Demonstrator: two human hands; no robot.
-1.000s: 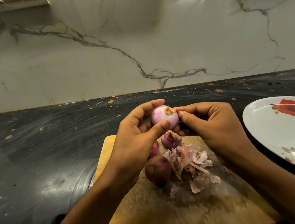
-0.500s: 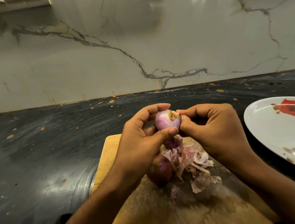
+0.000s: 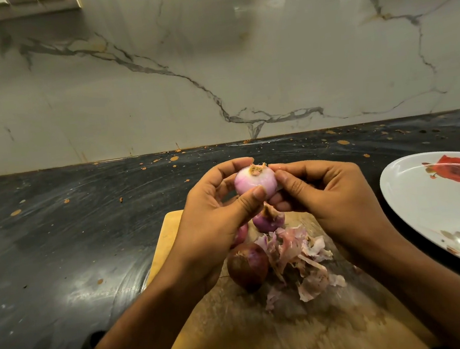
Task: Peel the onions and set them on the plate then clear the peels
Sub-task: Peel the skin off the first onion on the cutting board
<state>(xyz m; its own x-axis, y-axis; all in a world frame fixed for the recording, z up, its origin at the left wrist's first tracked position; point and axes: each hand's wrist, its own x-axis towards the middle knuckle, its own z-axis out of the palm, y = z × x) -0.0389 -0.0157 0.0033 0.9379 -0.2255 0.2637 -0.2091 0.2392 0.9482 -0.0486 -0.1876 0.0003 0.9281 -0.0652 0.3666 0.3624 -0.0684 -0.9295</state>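
Peeling was in hand; left hand [image 3: 214,222] and right hand [image 3: 325,195] fingers clasped the near-bare onion [image 3: 255,182]; transfer to the plate [image 3: 416,210] judged next.

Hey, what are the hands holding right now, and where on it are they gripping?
A mostly peeled onion, root end up. The left hand pinches its sides between thumb and fingers; the right hand fingertips grip its right side near the root.
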